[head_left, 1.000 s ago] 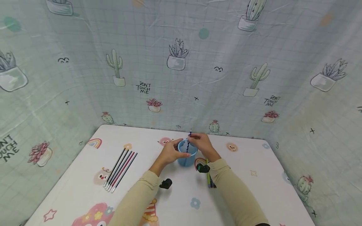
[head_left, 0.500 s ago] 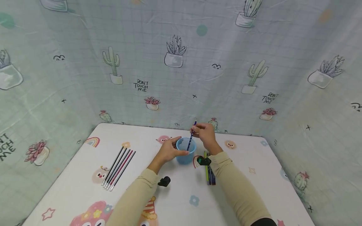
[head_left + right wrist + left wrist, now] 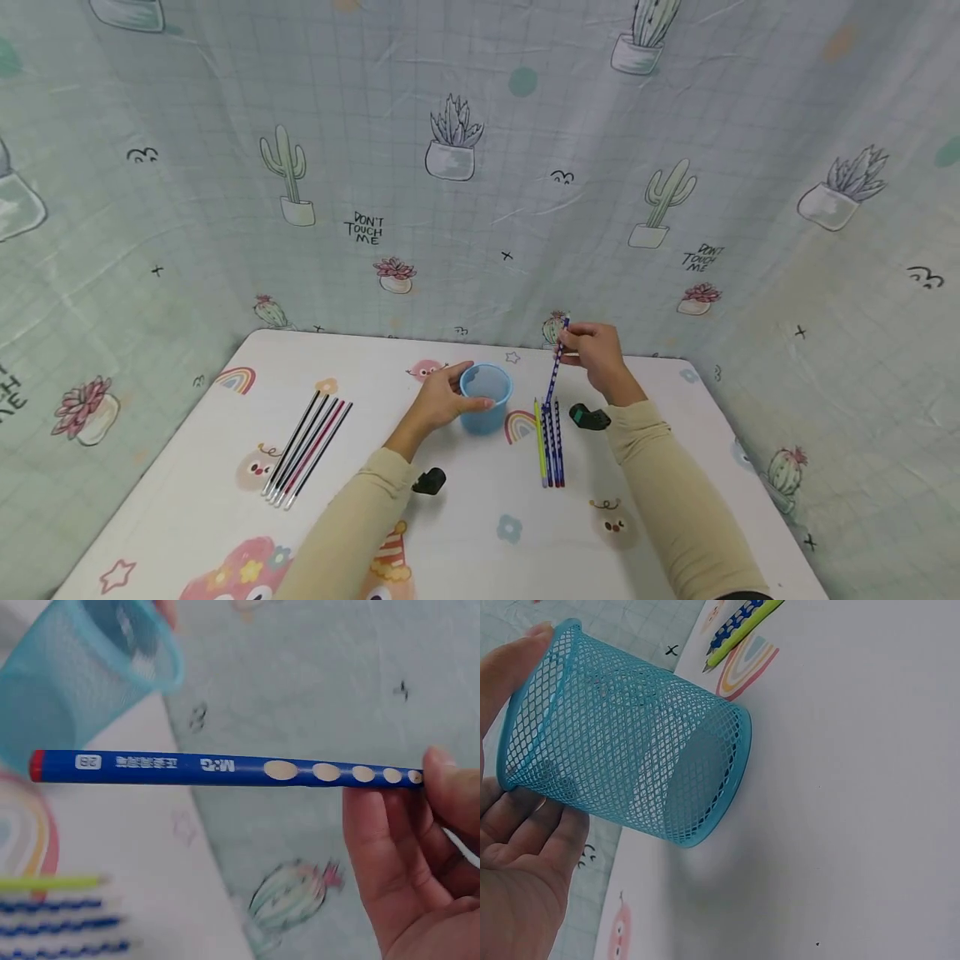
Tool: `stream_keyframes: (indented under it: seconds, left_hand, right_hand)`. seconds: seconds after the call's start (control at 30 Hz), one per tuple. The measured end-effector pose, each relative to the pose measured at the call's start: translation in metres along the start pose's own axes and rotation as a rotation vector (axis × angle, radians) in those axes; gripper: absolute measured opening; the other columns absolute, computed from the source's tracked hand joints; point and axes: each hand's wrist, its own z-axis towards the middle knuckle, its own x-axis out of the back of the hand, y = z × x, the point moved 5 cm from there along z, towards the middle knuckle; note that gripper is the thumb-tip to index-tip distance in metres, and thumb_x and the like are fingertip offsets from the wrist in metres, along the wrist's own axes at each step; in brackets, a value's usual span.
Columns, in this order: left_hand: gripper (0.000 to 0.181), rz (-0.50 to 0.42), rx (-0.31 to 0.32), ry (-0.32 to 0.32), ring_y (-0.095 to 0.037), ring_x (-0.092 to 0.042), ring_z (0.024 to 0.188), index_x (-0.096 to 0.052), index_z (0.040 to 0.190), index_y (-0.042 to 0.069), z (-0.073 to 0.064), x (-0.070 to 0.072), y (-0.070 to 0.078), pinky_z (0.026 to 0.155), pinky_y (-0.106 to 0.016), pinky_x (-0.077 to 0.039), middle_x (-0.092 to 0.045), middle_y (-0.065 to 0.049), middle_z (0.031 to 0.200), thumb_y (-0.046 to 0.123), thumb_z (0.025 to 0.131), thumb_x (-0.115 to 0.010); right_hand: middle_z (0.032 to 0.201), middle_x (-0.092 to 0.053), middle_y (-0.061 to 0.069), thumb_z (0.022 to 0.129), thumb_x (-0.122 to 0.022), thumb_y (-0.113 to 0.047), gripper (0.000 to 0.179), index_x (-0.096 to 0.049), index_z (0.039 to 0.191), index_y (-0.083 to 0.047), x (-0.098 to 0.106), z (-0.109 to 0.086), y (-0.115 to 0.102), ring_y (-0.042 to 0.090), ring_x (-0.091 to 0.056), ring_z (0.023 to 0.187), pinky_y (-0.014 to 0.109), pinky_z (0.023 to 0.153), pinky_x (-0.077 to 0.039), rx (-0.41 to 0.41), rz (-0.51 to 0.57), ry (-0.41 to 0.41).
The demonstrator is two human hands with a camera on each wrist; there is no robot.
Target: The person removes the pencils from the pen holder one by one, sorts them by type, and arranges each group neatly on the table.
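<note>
My left hand (image 3: 438, 402) grips a light blue mesh pencil cup (image 3: 484, 417) at its rim, thumb on the near side and fingers round the far side. In the left wrist view the cup (image 3: 630, 742) looks bare inside through its mesh. To the right, my right hand (image 3: 596, 354) pinches a blue pencil (image 3: 172, 769) near its sharpened end, between thumb and fingers. The pencil's red end points down toward a row of pencils, and pale oval notches run along its barrel. That row has a yellow-green pencil (image 3: 541, 450) beside several blue pencils (image 3: 556, 454).
Several thin dark pencils and a pink-red one (image 3: 317, 448) lie side by side on the left of the white table (image 3: 465, 533). A cactus-print cloth (image 3: 480, 225) stands behind the table and along both sides.
My right hand has drawn the blue pencil up out of the cup and carried it right, over the row of pencils. My left hand has stayed on the cup.
</note>
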Motion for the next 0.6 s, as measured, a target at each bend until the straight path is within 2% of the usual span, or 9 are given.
stream_keyframes:
  seconds: [0.1,0.23,0.3,0.47,0.6]
  left_hand:
    - [0.095,-0.005,-0.001,0.009,-0.025,-0.057,0.130,-0.045,0.148,0.011,0.002,0.001,0.001,0.109,-0.044,-0.047,-0.056,-0.008,0.144,0.040,0.069,-0.089]
    - [0.096,-0.009,0.000,0.009,-0.026,-0.056,0.132,-0.044,0.148,0.011,0.001,0.000,0.000,0.110,-0.045,-0.046,-0.054,-0.008,0.147,0.041,0.069,-0.089]
    - [0.096,-0.004,0.007,0.007,-0.027,-0.055,0.133,-0.044,0.149,0.012,0.000,0.000,0.000,0.110,-0.045,-0.046,-0.053,-0.008,0.148,0.042,0.069,-0.088]
    - [0.095,0.011,0.019,0.006,-0.027,-0.055,0.133,-0.044,0.148,0.013,-0.001,0.000,0.000,0.110,-0.045,-0.046,-0.053,-0.008,0.147,0.043,0.070,-0.088]
    - [0.095,0.009,0.006,0.007,-0.028,-0.056,0.131,-0.045,0.148,0.012,0.000,-0.001,0.000,0.109,-0.046,-0.047,-0.055,-0.010,0.146,0.043,0.070,-0.088]
  right_hand:
    - [0.108,-0.063,0.012,0.098,-0.061,-0.017,0.036,-0.061,0.128,0.003,0.013,0.001,0.023,0.015,-0.067,0.084,0.028,0.075,-0.062,-0.072,-0.086,-0.015]
    - [0.116,-0.063,0.023,0.096,-0.063,-0.015,0.034,-0.062,0.123,0.006,0.025,0.000,0.054,0.016,-0.065,0.076,0.028,0.070,-0.062,-0.115,-0.153,-0.026]
    - [0.112,-0.065,0.022,0.095,-0.065,-0.013,0.032,-0.064,0.120,0.006,0.029,-0.001,0.066,0.015,-0.063,0.073,0.028,0.067,-0.062,-0.134,-0.174,-0.027]
    - [0.087,-0.065,0.008,0.092,-0.067,-0.009,0.028,-0.066,0.114,0.008,0.033,-0.004,0.086,0.014,-0.061,0.066,0.029,0.063,-0.061,-0.148,-0.204,-0.029]
    - [0.080,-0.062,0.007,0.091,-0.068,-0.009,0.025,-0.068,0.109,0.008,0.034,-0.006,0.097,0.015,-0.060,0.061,0.028,0.059,-0.060,-0.142,-0.256,-0.019]
